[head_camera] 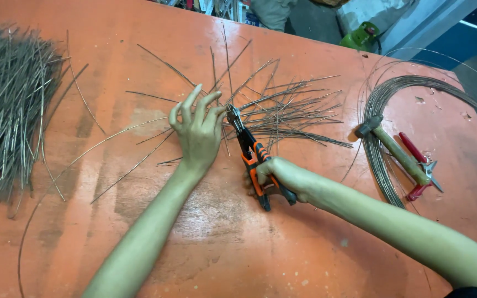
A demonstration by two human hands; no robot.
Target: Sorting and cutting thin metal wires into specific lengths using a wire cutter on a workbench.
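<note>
My right hand [282,177] grips the orange-and-black handles of a pair of pliers [250,150], whose metal jaws point up toward a loose scatter of cut wire pieces [288,110] on the orange table [238,243]. Just left of the jaws, my left hand [197,129] is spread with fingers apart, fingertips resting among thin wire pieces. A long thin wire [106,142] runs leftward from under that hand. Whether the jaws pinch a wire I cannot tell.
A thick pile of cut wire lengths [9,105] lies at the left edge. At the right sit a coil of wire [382,99], a hammer [394,148] and red-handled snips [422,165]. A green object [360,37] stands beyond the table's far edge.
</note>
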